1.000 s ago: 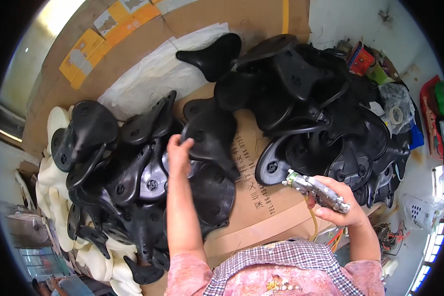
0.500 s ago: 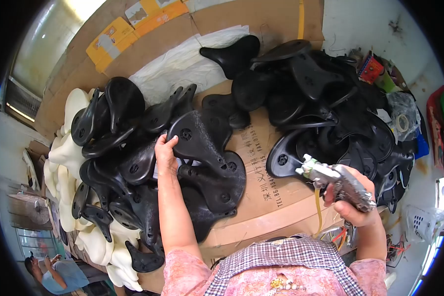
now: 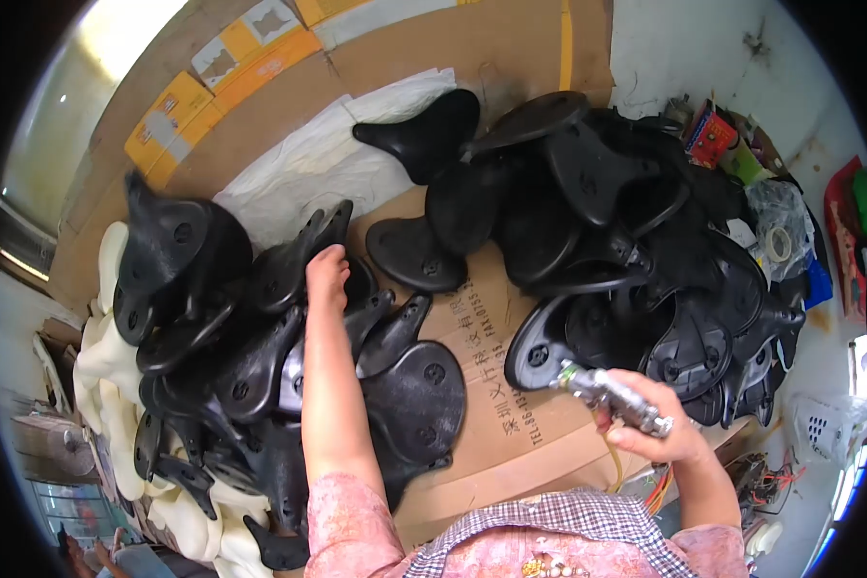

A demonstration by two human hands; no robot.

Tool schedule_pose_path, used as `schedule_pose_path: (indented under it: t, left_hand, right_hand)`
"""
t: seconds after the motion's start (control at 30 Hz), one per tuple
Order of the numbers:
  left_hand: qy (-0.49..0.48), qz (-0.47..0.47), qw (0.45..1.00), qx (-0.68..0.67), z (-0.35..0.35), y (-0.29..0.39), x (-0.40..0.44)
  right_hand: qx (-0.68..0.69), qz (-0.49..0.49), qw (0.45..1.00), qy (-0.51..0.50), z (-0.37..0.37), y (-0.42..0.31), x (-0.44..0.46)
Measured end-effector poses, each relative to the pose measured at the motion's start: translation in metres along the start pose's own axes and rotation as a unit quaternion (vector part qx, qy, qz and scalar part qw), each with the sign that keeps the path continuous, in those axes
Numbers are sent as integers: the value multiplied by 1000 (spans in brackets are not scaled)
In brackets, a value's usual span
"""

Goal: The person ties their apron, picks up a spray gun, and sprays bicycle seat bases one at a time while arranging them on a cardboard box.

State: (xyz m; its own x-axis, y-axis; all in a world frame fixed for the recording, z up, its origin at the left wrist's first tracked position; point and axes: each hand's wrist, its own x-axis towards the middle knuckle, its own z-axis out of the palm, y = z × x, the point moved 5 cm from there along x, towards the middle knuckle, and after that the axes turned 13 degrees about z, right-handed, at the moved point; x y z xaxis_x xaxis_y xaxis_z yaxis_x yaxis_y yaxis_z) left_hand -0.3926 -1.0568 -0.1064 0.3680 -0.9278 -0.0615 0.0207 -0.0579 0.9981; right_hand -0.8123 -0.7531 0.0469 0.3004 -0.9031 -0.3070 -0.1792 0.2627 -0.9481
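Observation:
My left hand (image 3: 328, 276) reaches into the pile on the left, its fingers closed at the narrow end of a black bicycle saddle (image 3: 335, 223). Other black saddles (image 3: 417, 390) lie around my forearm, several with a round recess in the surface. My right hand (image 3: 669, 429) grips a metal spray gun (image 3: 615, 397) with a yellow hose (image 3: 618, 470) below it. The gun's nozzle points left, close in front of a black saddle (image 3: 535, 354) at the edge of the right pile.
Cream-coloured saddle pieces (image 3: 106, 361) are heaped at the far left. Printed cardboard (image 3: 496, 337) lies between the two black piles. White sheeting (image 3: 308, 173) spreads at the back. A tape roll in clear plastic (image 3: 778, 243) sits at the right. Another person is partly visible at lower left.
My left hand has let go of the speckled saddle and moved up to another one. A saddle now lies on top of the far-left pile. The spray gun has moved slightly left and down.

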Motion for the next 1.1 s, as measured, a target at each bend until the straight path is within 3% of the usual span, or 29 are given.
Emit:
schedule_pose_path:
  t: [0.03,0.07,0.13,0.37,0.43,0.57,0.67,0.73,0.8,1.0,1.03,1.1]
  left_hand:
    - [-31,-4,995,90,17,-12,18]
    - [-13,48,983,178,29,-31,45]
    - [-66,116,929,346,56,-40,74]
    - [26,77,887,455,77,-91,117]
    - [-39,-11,989,141,68,-105,119]
    - [-84,-64,994,39,42,-23,24]
    - [-56,-84,994,-43,10,-12,-61]
    - [-110,-158,965,-178,-7,-49,-97]
    - [-112,-199,950,-214,-20,-47,-143]
    - [-80,-113,959,-247,-54,-31,-208]
    - [-89,-94,958,-255,-54,-28,-212]
    - [-97,-65,960,-254,-54,-21,-219]
  right_hand:
    - [-9,1,1000,-5,0,2,6]
    - [-19,2,1000,-9,1,4,12]
    - [-16,13,1000,-15,0,0,22]
    - [-9,32,999,38,-20,9,47]
    - [-10,17,999,38,-20,3,48]
    - [-4,-42,999,26,-13,-9,41]
    - [9,-57,998,17,-2,-14,22]
    - [-23,-57,998,-2,7,-15,8]
    - [-36,-55,998,-8,13,-16,-11]
    - [-91,-18,996,-9,19,-21,-52]
    - [-99,-72,992,25,19,-28,-53]
    - [-45,-85,994,53,16,-36,-57]
